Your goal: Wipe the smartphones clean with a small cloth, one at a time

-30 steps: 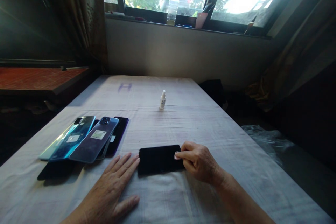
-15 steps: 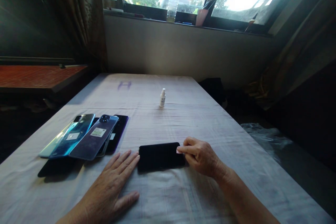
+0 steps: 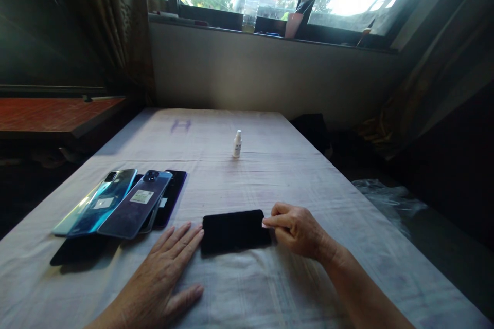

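On a cloth-covered table, a black phone lies face up between two hands. Over the past second the right hand has slid its pinched fingers, which grip a small pale scrap (too small to identify), from the screen to the phone's right edge. The left hand stays flat and empty, fingertips touching the phone's left end. A small white bottle stands capped beyond, contents unseen.

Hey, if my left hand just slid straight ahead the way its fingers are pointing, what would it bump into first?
Most likely the black phone. The left hand lies flat on the white tablecloth, fingers aimed forward and slightly right, with the fingertips right at the phone's near-left edge. Whether they already touch it is unclear.
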A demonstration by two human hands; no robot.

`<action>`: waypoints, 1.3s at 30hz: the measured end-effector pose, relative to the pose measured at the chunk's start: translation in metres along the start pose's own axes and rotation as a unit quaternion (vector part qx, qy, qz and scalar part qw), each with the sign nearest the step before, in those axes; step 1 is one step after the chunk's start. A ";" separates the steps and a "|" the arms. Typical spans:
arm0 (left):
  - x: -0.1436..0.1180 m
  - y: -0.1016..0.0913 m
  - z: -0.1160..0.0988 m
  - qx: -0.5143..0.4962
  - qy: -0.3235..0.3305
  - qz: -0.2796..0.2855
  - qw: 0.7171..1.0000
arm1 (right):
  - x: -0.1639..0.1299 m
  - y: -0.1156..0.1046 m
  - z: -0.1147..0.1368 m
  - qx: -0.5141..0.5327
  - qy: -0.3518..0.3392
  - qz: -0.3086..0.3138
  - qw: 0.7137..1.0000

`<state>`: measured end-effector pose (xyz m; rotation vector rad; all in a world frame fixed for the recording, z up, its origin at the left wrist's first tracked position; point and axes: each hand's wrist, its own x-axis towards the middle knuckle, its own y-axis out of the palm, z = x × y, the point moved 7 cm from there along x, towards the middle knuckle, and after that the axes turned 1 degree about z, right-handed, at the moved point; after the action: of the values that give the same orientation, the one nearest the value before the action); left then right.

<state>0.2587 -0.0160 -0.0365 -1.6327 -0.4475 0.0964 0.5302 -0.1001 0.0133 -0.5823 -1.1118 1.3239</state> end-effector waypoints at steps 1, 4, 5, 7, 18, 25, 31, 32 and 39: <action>0.000 0.000 0.000 -0.003 0.001 -0.001 1.000 | 0.000 0.000 0.001 -0.001 -0.001 0.001 1.000; 0.001 -0.003 -0.001 -0.006 0.000 -0.005 1.000 | 0.004 0.003 0.003 -0.033 -0.003 -0.016 0.999; 0.001 -0.004 -0.001 -0.006 0.000 -0.005 1.000 | 0.006 0.005 0.003 -0.046 -0.003 -0.021 0.999; 0.002 -0.005 -0.002 -0.003 0.001 -0.002 1.000 | 0.011 0.010 0.003 -0.069 -0.002 -0.026 0.997; 0.003 -0.004 -0.003 0.009 -0.005 0.014 1.000 | 0.031 0.023 0.016 -0.116 -0.014 0.013 0.993; 0.003 -0.005 -0.004 -0.003 -0.002 0.006 1.000 | 0.039 0.026 0.022 -0.137 -0.024 0.045 0.989; 0.001 0.002 -0.001 -0.024 -0.015 0.015 0.999 | 0.025 0.018 0.008 -0.135 -0.009 -0.001 0.991; 0.002 0.002 -0.002 -0.026 -0.016 0.016 0.999 | 0.024 0.019 0.010 -0.135 -0.012 -0.004 0.991; 0.003 0.000 -0.002 -0.031 -0.017 0.013 0.999 | 0.019 0.025 0.039 -0.107 -0.064 0.019 0.992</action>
<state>0.2623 -0.0170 -0.0354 -1.7001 -0.4601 0.1316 0.4818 -0.0860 0.0136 -0.6866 -1.3649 1.2964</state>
